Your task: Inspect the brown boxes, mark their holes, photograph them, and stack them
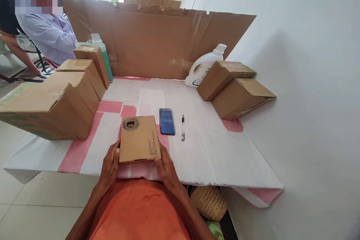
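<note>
White walls back a table under a white-and-pink cloth point(213, 150). At its near edge, a small flat brown cardboard box point(140, 139) is held between the left hand point(110, 165) and right hand point(164, 165), fingers mostly hidden beneath it. Its printed side text is too small to read. Just beyond the box lie a blurred blue phone point(167, 121) and a black pen point(182, 128).

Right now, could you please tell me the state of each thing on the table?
small box: closed, held by left hand and right hand
pen: lying flat
phone: lying flat
white jug: capped, upright
green bottle: capped, upright
stacked boxes: closed
</note>
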`<state>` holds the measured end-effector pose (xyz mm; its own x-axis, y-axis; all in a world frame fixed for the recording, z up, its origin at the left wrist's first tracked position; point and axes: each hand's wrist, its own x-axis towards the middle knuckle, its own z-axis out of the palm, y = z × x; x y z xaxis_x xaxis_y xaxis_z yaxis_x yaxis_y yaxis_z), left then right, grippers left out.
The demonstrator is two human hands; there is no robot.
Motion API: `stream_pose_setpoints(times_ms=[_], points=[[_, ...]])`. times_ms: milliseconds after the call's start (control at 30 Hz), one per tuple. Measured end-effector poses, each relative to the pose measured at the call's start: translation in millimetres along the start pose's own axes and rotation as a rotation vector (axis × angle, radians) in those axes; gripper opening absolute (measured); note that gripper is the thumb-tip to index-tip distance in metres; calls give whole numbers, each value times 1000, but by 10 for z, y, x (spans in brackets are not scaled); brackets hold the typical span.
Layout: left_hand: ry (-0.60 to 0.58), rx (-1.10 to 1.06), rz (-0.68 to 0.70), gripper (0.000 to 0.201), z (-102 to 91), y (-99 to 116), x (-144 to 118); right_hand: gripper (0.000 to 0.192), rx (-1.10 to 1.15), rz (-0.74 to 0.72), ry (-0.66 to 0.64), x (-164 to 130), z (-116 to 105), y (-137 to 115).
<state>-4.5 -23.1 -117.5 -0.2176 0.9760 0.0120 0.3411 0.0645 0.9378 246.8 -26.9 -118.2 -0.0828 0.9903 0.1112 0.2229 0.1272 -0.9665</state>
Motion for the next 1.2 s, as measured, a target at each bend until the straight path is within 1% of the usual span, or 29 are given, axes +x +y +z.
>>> stream_pose_setpoints(times_ms=[33, 67, 133, 233, 300, 333, 400, 467, 500, 567, 633, 700, 767, 800, 867, 900, 933, 967, 1000, 1033, 1067, 1133, 1200], points=[[-42, -10, -25, 80, -42, 87, -68, 69, 56, 4, -60, -132, 20, -56], [-77, -27, -61, 80, -104, 192, -127, 71, 83, 27, -92, -233, 12, -135], [-130, -60, -127, 82, -276, 433, -210, 71, 99, 75, -104, -335, -77, -361], [-189, -115, -143, 87, -560, 753, -228, 73, 89, 51, -67, -280, -282, -776], [-183, -148, -111, 85, -674, 867, -174, 75, 74, -7, -18, -155, -359, -980], [-159, -147, -92, 84, -691, 886, -132, 76, 53, -24, 10, -77, -362, -1030], [-89, -103, -54, 83, -640, 849, -29, 78, -11, -23, 55, 97, -298, -1004], [-32, -58, -24, 85, -499, 730, 87, 83, -64, 3, 58, 284, -169, -831], [-26, -58, -17, 87, -408, 650, 143, 87, -72, 19, 50, 376, -93, -711], [-61, -96, -25, 93, -219, 475, 239, 91, -37, 44, 29, 546, 62, -458], [-106, -114, -28, 95, -55, 314, 300, 84, 50, 41, 19, 679, 198, -256], [-96, -77, -14, 87, 52, 192, 324, 74, 90, 20, 48, 763, 287, -141], [-42, -7, 5, 74, 102, 128, 338, 71, 61, 11, 82, 795, 294, -103], [-18, 35, 10, 69, 116, 123, 354, 72, 44, 16, 89, 794, 257, -103], [-24, 109, 38, 63, 173, 181, 421, 73, 44, 43, 109, 760, 93, -115], [-58, 128, 64, 62, 238, 249, 474, 76, 57, 61, 146, 728, -34, -121], [-113, 127, 96, 60, 340, 343, 536, 79, 70, 77, 207, 686, -188, -122], [-181, 106, 138, 58, 484, 459, 602, 81, 81, 88, 284, 636, -367, -116], [-252, 69, 191, 55, 672, 594, 669, 82, 93, 88, 365, 581, -565, -102], [-327, 24, 251, 52, 900, 738, 731, 79, 107, 80, 443, 523, -779, -76], [-397, -22, 317, 50, 1162, 883, 786, 76, 122, 71, 513, 465, -1006, -38], [-551, -102, 438, 53, 1753, 1139, 868, 68, 138, 72, 646, 359, -1483, 75], [-665, -134, 494, 59, 2366, 1306, 910, 65, 122, 100, 738, 282, -1974, 226]])
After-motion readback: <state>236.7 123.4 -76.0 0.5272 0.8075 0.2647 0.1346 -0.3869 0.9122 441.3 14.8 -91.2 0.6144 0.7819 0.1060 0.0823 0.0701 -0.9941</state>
